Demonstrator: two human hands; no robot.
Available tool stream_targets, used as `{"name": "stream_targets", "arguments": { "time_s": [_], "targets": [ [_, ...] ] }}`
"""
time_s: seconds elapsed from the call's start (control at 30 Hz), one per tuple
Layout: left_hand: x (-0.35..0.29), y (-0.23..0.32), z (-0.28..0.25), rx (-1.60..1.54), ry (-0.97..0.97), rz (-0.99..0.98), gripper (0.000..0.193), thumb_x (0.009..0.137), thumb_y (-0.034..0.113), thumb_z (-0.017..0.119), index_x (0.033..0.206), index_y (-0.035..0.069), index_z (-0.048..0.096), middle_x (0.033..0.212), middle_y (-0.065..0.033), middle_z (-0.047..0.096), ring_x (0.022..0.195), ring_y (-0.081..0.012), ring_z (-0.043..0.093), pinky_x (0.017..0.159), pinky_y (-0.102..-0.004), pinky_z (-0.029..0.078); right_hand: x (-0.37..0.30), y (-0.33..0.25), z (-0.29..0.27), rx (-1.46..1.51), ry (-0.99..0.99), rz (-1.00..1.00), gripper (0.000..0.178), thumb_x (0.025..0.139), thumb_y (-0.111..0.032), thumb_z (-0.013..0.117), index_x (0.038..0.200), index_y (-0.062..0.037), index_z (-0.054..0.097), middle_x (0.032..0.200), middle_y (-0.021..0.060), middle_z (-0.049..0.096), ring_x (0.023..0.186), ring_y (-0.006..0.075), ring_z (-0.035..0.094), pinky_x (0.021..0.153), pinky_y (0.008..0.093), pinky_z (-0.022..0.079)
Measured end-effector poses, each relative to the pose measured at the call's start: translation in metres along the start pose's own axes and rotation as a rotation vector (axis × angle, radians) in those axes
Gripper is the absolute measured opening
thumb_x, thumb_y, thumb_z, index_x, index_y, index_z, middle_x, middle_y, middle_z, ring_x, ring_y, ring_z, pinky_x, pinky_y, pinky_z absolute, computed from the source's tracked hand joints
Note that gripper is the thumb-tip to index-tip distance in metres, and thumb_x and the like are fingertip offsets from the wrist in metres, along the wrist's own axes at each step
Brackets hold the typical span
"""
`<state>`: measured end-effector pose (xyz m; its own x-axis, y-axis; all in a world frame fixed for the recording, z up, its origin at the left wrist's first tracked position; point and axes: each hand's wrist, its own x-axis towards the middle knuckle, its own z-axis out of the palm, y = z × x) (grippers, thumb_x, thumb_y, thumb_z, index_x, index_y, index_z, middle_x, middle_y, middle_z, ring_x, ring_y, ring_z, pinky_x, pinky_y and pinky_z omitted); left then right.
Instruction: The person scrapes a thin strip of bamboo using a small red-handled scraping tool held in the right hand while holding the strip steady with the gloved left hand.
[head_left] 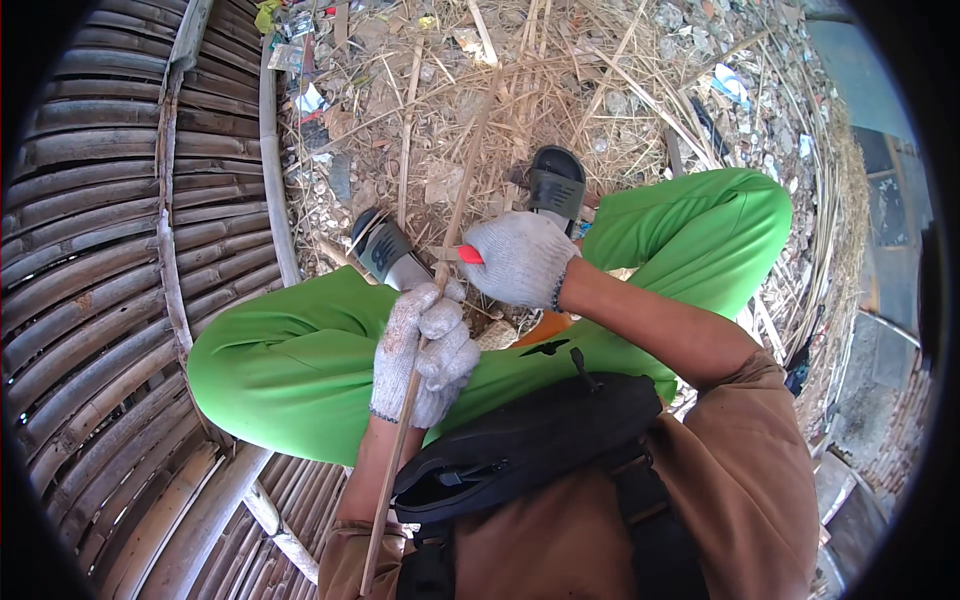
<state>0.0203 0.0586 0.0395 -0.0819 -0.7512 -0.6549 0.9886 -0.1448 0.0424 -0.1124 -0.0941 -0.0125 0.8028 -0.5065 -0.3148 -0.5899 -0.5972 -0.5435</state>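
A long, thin bamboo strip runs from the littered ground ahead, between my feet, back past my left forearm. My left hand, in a whitish knit glove, is closed around it near the middle. In the same kind of glove, my right hand grips a small knife by its red handle. Its short blade points left and lies across the strip, just beyond my left fingers. Most of the handle is hidden inside my right fist.
Bamboo slats form a platform along the left. Dry straw and shavings cover the ground among scraps of litter. My legs in green trousers are spread on both sides, and a black waist bag lies across my lap.
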Motion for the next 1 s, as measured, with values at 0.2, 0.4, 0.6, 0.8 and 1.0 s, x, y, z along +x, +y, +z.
{"name": "stream_targets", "arguments": {
  "time_s": [0.2, 0.4, 0.6, 0.8, 1.0],
  "targets": [
    [-0.001, 0.000, -0.002, 0.017, 0.000, 0.010, 0.026, 0.112, 0.023, 0.052, 0.115, -0.001, 0.060, 0.070, 0.0031, 0.050, 0.041, -0.0079, 0.038, 0.038, -0.0267, 0.033, 0.023, 0.018, 0.000, -0.021, -0.018, 0.122, 0.035, 0.096, -0.038, 0.060, 0.084, -0.0079, 0.074, 0.082, 0.0216, 0.074, 0.081, 0.0422, 0.074, 0.076, 0.0545, 0.060],
    [0.002, 0.003, -0.012, -0.015, -0.070, 0.019, 0.027, 0.112, 0.023, 0.053, 0.115, -0.002, 0.061, 0.071, 0.0029, 0.051, 0.042, -0.0077, 0.038, 0.038, -0.0267, 0.033, 0.042, 0.038, -0.004, -0.076, -0.082, 0.126, 0.045, 0.099, -0.041, 0.054, 0.095, -0.0048, 0.080, 0.094, 0.0240, 0.077, 0.092, 0.0433, 0.076, 0.087, 0.0541, 0.061],
    [0.002, 0.003, -0.009, -0.056, -0.055, 0.013, 0.027, 0.112, 0.023, 0.053, 0.115, -0.002, 0.060, 0.072, 0.0026, 0.050, 0.042, -0.0078, 0.039, 0.039, -0.0265, 0.034, 0.054, 0.045, -0.005, -0.071, -0.096, 0.147, 0.046, 0.098, -0.042, 0.054, 0.098, -0.0033, 0.080, 0.101, 0.0260, 0.077, 0.097, 0.0435, 0.075, 0.090, 0.0532, 0.060],
    [-0.002, -0.002, -0.001, 0.000, -0.007, 0.008, 0.027, 0.112, 0.023, 0.053, 0.115, -0.003, 0.060, 0.071, 0.0021, 0.050, 0.042, -0.0085, 0.040, 0.039, -0.0270, 0.034, 0.085, 0.081, -0.011, -0.100, -0.136, 0.270, 0.048, 0.097, -0.039, 0.053, 0.109, -0.0011, 0.079, 0.108, 0.0259, 0.078, 0.104, 0.0414, 0.076, 0.095, 0.0517, 0.059],
    [-0.001, 0.001, 0.000, 0.040, 0.001, -0.001, 0.027, 0.112, 0.023, 0.052, 0.115, -0.002, 0.059, 0.071, 0.0020, 0.051, 0.043, -0.0083, 0.041, 0.039, -0.0270, 0.034, 0.124, 0.113, -0.023, -0.121, -0.166, 0.300, 0.050, 0.097, -0.039, 0.051, 0.113, -0.0001, 0.079, 0.116, 0.0265, 0.076, 0.109, 0.0413, 0.075, 0.098, 0.0504, 0.058]
  ]
}}
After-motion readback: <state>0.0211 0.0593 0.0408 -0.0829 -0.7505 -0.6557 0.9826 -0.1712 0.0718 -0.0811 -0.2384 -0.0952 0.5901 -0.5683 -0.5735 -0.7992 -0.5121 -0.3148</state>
